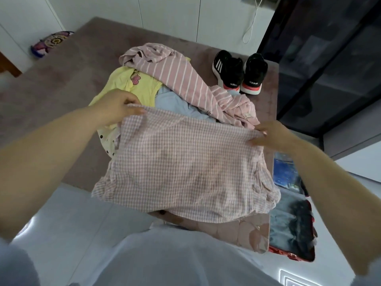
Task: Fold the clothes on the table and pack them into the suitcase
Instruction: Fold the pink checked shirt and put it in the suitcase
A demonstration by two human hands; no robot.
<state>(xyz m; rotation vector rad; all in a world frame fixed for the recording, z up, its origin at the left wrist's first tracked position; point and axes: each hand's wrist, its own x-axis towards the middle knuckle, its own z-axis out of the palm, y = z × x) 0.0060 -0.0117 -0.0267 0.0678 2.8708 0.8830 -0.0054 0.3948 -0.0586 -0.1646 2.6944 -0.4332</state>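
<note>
A pink-and-white checked garment (181,168) hangs spread between both my hands over the near edge of the table (61,96). My left hand (115,106) pinches its upper left corner, and my right hand (272,135) grips its upper right corner. Behind it lies a heap of clothes: a pink striped piece (177,75), a yellow top (125,81), a light blue piece (173,102) and a cream dotted piece (107,141). The open suitcase (290,226) with a red rim lies on the floor at the lower right, holding dark items.
A pair of black sneakers (239,73) stands on the table's far right. A colourful pouch (51,43) lies at the far left edge. A dark glass cabinet (329,65) rises to the right. A white cable (250,27) hangs on the back wall.
</note>
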